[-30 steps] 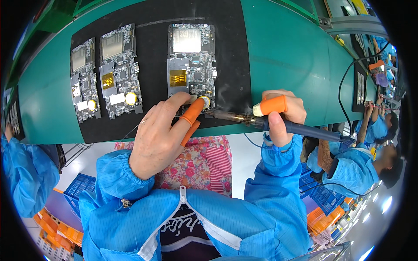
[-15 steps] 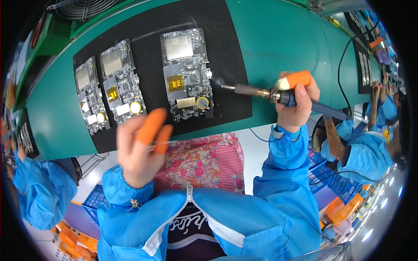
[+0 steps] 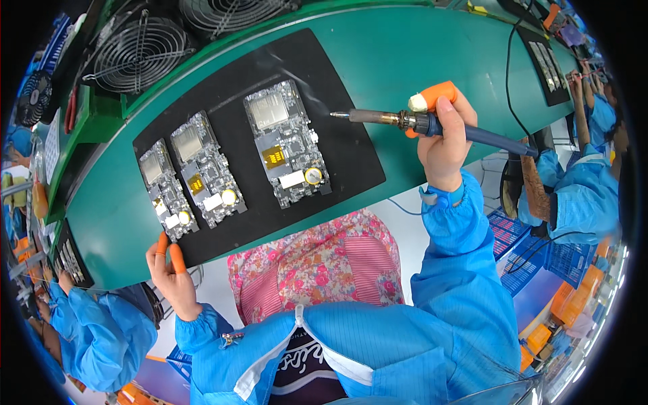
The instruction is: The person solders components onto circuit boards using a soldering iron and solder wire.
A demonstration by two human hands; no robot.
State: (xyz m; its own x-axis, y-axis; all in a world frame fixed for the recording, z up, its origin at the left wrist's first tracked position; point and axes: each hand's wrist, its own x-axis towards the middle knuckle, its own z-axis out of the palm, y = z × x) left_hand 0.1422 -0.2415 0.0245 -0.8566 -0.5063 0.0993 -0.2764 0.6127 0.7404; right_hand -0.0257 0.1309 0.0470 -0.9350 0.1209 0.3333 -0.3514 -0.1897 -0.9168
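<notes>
In my right hand point(image 3: 445, 142) is a soldering iron point(image 3: 496, 140), with an orange finger cot on one finger. Its metal tip points left above the black mat point(image 3: 351, 152), to the right of the largest-looking circuit board point(image 3: 280, 145), and apart from it. My left hand point(image 3: 174, 280), wearing two orange finger cots, is at the mat's near left edge, with its fingers apart and nothing visible in them. Just beyond its fingertips lies the leftmost circuit board point(image 3: 165, 191). Between these two boards lies a middle one point(image 3: 207, 169). Each board bears a silver shield and a round yellow-rimmed part.
Under the mat is a green table point(image 3: 405, 50). Fan grilles point(image 3: 140, 54) stand at the far left. The iron's black cable point(image 3: 511, 67) loops along the right side. Co-workers in blue sleeves point(image 3: 111, 337) sit at both sides, near other boards point(image 3: 545, 64) on mats.
My left hand has moved left and down, from near the middle board to the mat's left edge. The soldering iron's tip has lifted away from the right board's edge. The view has shifted.
</notes>
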